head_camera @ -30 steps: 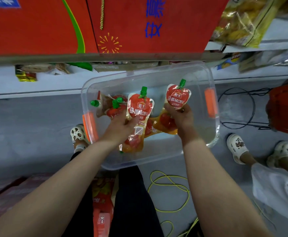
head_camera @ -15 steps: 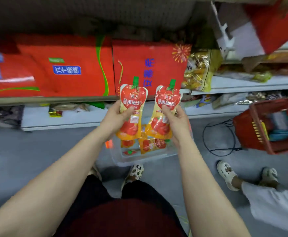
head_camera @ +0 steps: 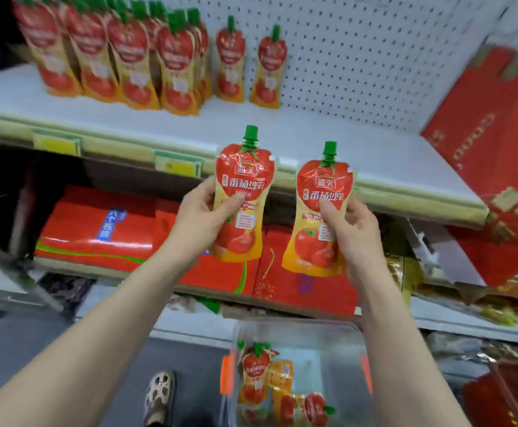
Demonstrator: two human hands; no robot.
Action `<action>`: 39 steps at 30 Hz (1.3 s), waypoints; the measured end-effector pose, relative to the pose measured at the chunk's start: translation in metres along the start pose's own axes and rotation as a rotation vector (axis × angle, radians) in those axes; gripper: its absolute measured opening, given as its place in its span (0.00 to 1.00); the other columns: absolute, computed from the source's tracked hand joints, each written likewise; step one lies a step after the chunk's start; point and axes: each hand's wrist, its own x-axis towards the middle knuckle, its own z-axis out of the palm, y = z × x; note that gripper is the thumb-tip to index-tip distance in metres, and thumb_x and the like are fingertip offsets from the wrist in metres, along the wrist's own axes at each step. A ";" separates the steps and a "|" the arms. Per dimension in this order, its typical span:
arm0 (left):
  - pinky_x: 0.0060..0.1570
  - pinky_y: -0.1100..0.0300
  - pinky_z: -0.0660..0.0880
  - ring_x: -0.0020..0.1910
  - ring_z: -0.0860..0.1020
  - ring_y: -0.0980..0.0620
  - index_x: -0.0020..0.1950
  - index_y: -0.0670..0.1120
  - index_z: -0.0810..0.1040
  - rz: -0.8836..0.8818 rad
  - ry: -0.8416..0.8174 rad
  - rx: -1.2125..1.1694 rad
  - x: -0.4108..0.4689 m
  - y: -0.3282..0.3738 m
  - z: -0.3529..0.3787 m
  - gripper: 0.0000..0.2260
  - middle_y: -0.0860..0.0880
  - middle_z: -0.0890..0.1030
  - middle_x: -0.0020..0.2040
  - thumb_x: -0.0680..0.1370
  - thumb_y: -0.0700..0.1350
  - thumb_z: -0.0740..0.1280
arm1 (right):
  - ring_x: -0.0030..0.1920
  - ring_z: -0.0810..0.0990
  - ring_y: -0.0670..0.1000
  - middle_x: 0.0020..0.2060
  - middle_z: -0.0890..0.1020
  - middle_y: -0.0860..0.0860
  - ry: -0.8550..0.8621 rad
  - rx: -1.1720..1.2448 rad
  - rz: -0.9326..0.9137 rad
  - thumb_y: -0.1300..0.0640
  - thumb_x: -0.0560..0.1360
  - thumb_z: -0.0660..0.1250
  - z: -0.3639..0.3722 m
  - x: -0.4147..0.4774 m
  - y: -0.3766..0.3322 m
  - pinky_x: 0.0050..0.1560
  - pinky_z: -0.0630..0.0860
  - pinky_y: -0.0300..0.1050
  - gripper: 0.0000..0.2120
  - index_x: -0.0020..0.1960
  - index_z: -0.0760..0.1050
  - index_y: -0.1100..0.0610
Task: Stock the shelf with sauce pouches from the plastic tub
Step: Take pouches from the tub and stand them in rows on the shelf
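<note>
Left hand: the left hand (head_camera: 200, 217) grips the left pouch (head_camera: 242, 195), thumb across its front and fingers curled behind its left edge.
Right hand: the right hand (head_camera: 356, 232) grips the right pouch (head_camera: 322, 211) the same way, thumb on the front and fingers wrapped behind its right edge.
Pouches: both hang in the air just in front of the lip (head_camera: 405, 195), caps up, long axis vertical, fronts toward the person. They are side by side but apart, the left one a little higher.
Shelf: the shelf (head_camera: 328, 134) lies up and forward of both hands. The pouch bottoms sit below the lip, so each probably has to rise before it goes in.
Stocked: packed rows (head_camera: 128, 57) fill the left. Two singles (head_camera: 230, 60) stand at their right end against the pegboard (head_camera: 374, 57).
Open room: bare shelf runs from the singles to the red box (head_camera: 498, 149) leaning at the far right.
Nearer hand: the left is closer to the rows, while the right faces the bare stretch.
Edges: the lip in front, the pegboard behind and the box at the right bound the gap.
Tub: the tub (head_camera: 337, 349) sits on the floor below, with several pouches in it.
</note>
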 end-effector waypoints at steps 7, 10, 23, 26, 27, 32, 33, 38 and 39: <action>0.47 0.65 0.77 0.48 0.82 0.58 0.54 0.50 0.80 0.210 0.165 -0.105 0.092 0.057 -0.062 0.10 0.56 0.85 0.46 0.75 0.39 0.70 | 0.41 0.84 0.45 0.42 0.86 0.50 -0.066 -0.018 -0.135 0.64 0.75 0.71 0.069 0.093 -0.089 0.41 0.78 0.37 0.08 0.53 0.81 0.56; 0.45 0.67 0.76 0.46 0.82 0.61 0.54 0.50 0.80 0.237 0.227 -0.088 0.135 0.063 -0.091 0.09 0.57 0.85 0.44 0.76 0.39 0.70 | 0.37 0.83 0.39 0.42 0.85 0.49 -0.068 -0.051 -0.121 0.63 0.75 0.72 0.096 0.143 -0.107 0.35 0.76 0.30 0.10 0.55 0.81 0.58; 0.47 0.64 0.78 0.51 0.82 0.57 0.56 0.46 0.79 0.141 0.225 -0.104 0.244 0.023 -0.146 0.09 0.52 0.85 0.50 0.76 0.41 0.70 | 0.48 0.84 0.60 0.49 0.85 0.56 0.071 -0.109 0.017 0.58 0.76 0.72 0.209 0.353 -0.041 0.49 0.82 0.62 0.02 0.46 0.80 0.51; 0.47 0.66 0.78 0.50 0.82 0.58 0.54 0.49 0.80 0.129 0.190 -0.125 0.255 0.018 -0.149 0.08 0.55 0.85 0.49 0.76 0.41 0.69 | 0.48 0.85 0.55 0.49 0.85 0.53 0.100 -0.105 0.041 0.57 0.76 0.71 0.223 0.378 -0.035 0.51 0.83 0.59 0.07 0.53 0.81 0.54; 0.47 0.66 0.78 0.50 0.82 0.59 0.55 0.49 0.80 0.129 0.178 -0.125 0.257 0.018 -0.150 0.09 0.56 0.85 0.48 0.76 0.40 0.69 | 0.47 0.85 0.54 0.47 0.86 0.52 0.103 -0.109 0.048 0.57 0.76 0.71 0.227 0.384 -0.034 0.51 0.83 0.58 0.08 0.54 0.81 0.55; 0.49 0.64 0.78 0.52 0.82 0.57 0.56 0.49 0.80 0.125 0.161 -0.146 0.267 0.015 -0.157 0.10 0.55 0.85 0.50 0.75 0.40 0.69 | 0.46 0.86 0.55 0.45 0.86 0.52 0.076 -0.110 0.017 0.58 0.77 0.70 0.242 0.406 -0.029 0.51 0.83 0.58 0.03 0.50 0.81 0.54; 0.49 0.64 0.78 0.52 0.82 0.58 0.56 0.50 0.80 0.122 0.156 -0.150 0.267 0.015 -0.158 0.11 0.56 0.85 0.50 0.75 0.40 0.69 | 0.46 0.86 0.55 0.45 0.85 0.52 0.075 -0.110 0.013 0.58 0.77 0.70 0.244 0.408 -0.028 0.51 0.83 0.58 0.03 0.51 0.80 0.54; 0.50 0.63 0.78 0.53 0.82 0.56 0.57 0.48 0.80 0.105 0.130 -0.156 0.269 0.011 -0.159 0.12 0.54 0.85 0.51 0.75 0.40 0.70 | 0.46 0.85 0.54 0.45 0.85 0.53 0.088 -0.139 -0.010 0.58 0.78 0.69 0.246 0.409 -0.028 0.50 0.83 0.55 0.06 0.54 0.80 0.56; 0.50 0.63 0.78 0.53 0.82 0.56 0.58 0.48 0.80 0.099 0.124 -0.160 0.268 0.011 -0.159 0.12 0.54 0.85 0.51 0.75 0.40 0.70 | 0.47 0.85 0.54 0.46 0.85 0.52 0.088 -0.143 -0.010 0.58 0.78 0.69 0.246 0.409 -0.027 0.51 0.83 0.54 0.07 0.55 0.79 0.57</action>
